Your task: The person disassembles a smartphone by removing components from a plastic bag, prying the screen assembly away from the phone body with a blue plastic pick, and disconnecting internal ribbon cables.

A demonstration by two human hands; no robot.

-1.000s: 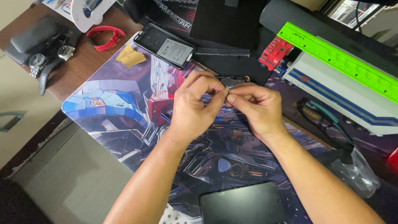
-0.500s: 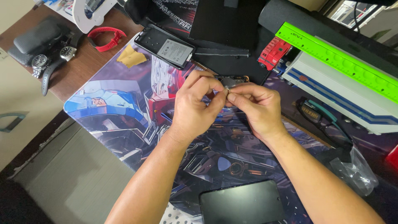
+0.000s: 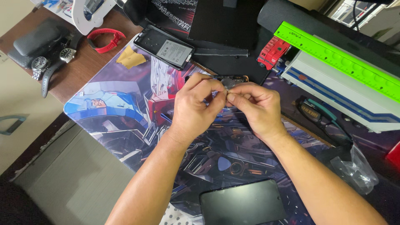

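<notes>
Two bare hands meet above a colourful printed desk mat (image 3: 108,112) on the counter. The left hand (image 3: 196,104) and the right hand (image 3: 254,106) pinch a tiny metallic part (image 3: 228,89) between thumb and fingertips; both grips are closed on it. The part is almost wholly hidden by the fingers, so its shape, long axis and direction cannot be made out. Just beyond the grips lies a dark phone frame with a copper-coloured edge (image 3: 233,79), mostly covered by the hands. Farther beyond the left grip sits an opened black phone body showing its grey battery (image 3: 166,46). Below the hands, a dark glass phone screen panel (image 3: 243,204) is cut off at the bottom edge. Right of the right grip lies a bright green plastic ruler (image 3: 337,60).
</notes>
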